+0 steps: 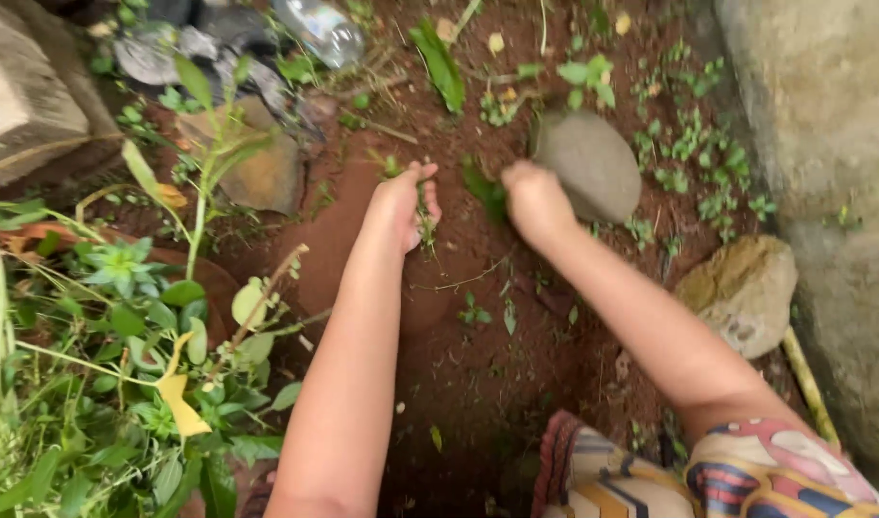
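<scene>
Reddish-brown bare soil (pixel 478 374) fills the ground between a leafy green weed clump (pixel 104 384) at the near left and a tall grey concrete wall (pixel 823 144) along the right. Nearest, at the bottom right, a striped multicoloured sleeve (pixel 747 475) covers the upper part of the right arm. Both bare forearms stretch away from it over the soil. Just right of the right forearm lies a pale tan angular stone (pixel 742 293), with a yellowish stick (pixel 806 384) running along the foot of the wall near it. Farther out, the left hand (pixel 401 203) is clenched around a thin green weed sprig (pixel 425 225), whose stems hang down from the fist toward the soil. Beside it on the right, the right hand (pixel 535 201) is closed into a fist against a dark green leaf (pixel 485 190); whether it grips the leaf I cannot tell. Just beyond that hand sits a smooth rounded grey stone (pixel 591 165). Left of the hands rests a flat brown rock (pixel 257 168). Farthest off, at the top, lies a clear crumpled plastic bottle (pixel 320 29).
</scene>
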